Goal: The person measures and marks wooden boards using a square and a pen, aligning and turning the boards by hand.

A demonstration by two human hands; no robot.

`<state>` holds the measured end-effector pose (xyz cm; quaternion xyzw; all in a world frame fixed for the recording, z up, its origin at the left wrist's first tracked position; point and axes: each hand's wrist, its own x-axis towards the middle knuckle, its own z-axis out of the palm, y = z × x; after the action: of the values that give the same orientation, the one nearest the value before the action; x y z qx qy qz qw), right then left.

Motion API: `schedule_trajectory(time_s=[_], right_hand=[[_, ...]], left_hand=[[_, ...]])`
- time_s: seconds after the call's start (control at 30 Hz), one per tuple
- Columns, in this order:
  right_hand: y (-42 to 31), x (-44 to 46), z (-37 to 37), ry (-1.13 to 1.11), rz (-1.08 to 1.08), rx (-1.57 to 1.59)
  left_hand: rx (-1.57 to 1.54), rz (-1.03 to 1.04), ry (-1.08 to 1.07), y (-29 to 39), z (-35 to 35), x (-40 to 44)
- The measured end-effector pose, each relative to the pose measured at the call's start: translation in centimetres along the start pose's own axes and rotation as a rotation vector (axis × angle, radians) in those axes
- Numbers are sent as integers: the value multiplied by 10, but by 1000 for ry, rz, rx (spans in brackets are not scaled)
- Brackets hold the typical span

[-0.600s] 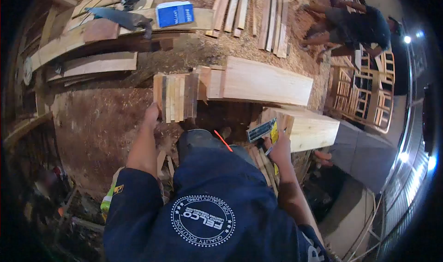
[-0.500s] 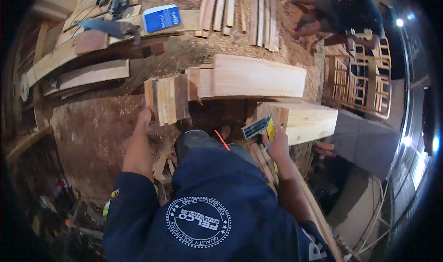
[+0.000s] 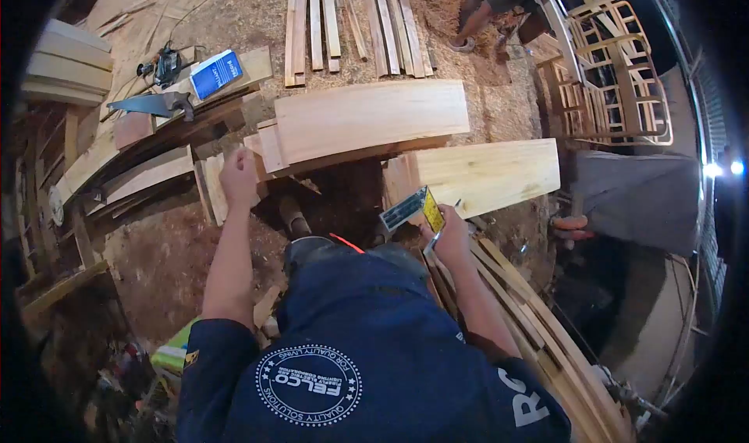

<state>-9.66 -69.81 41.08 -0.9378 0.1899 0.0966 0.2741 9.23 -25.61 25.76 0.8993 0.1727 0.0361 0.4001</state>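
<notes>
My left hand point(image 3: 239, 179) is raised over a row of short wooden strips point(image 3: 212, 184), its fingers curled. Whatever may be inside the fingers is hidden. In my right hand point(image 3: 449, 238) is a try square with a grey stock and yellow blade point(image 3: 431, 210). A thin pen-like stick also pokes out between those fingers. Just beyond the square lies a stack of wide pale boards point(image 3: 488, 176), its end facing me. Another wide board point(image 3: 370, 119) rests farther off, with small wood pieces point(image 3: 271, 146) at its left end close to my left hand.
A handsaw point(image 3: 152, 104), a blue-and-white packet point(image 3: 217, 74) and a power tool point(image 3: 166, 65) lie at upper left. Long strips point(image 3: 324, 21) cover the sawdust floor ahead. Wooden frames point(image 3: 616, 76) stand at right, near another person's legs point(image 3: 477, 21). More long strips point(image 3: 546, 341) lie at my right.
The view has shifted. My left hand has moved from the outer side of the short strips to above them, with its fingers curled. The right hand keeps the try square.
</notes>
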Motion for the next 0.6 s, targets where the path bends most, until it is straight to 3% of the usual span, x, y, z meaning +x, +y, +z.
schedule_trajectory(time_s=[0.17,0.23,0.3,0.4,0.6], right_hand=[[93,-2,-45,73,23,109],[130,1,-64,114,-17,-8],[158,-1,-80,122,22,80],[177,4,-109,99,49,48],[197,9,-116,167,163,104]], left_hand=[[-69,128,-257,71,88,-91],[-92,97,-354,90,118,-118],[-53,70,-419,111,135,-135],[117,39,-511,152,144,-132],[442,275,-485,193,160,-64]])
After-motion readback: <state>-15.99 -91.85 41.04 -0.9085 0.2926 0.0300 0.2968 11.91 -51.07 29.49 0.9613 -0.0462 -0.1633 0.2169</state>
